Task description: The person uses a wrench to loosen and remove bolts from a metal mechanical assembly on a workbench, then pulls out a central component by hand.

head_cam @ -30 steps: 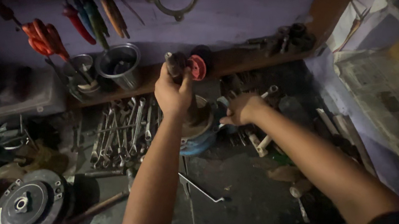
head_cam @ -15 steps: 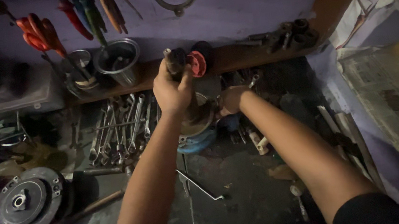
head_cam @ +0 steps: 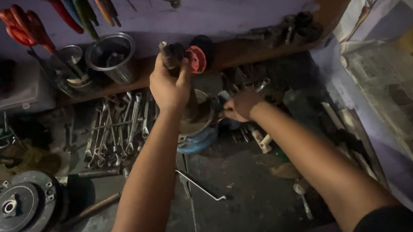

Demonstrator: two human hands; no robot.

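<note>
Left hand [head_cam: 169, 86] was closed around one upright metal shaft [head_cam: 167, 57] above the blue vise [head_cam: 197, 132] mid-bench. Right hand [head_cam: 240, 107] gripped the vise's side; object unclear. Two steel cups [head_cam: 111, 57] sat behind.

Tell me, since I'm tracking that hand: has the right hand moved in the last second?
Yes. The right hand moved left, from clear of the blue part to its right edge.

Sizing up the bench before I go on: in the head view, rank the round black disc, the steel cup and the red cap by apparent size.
1. Black disc, largest, though nearest the camera.
2. Steel cup.
3. Red cap, smallest, beside the left hand.
</note>
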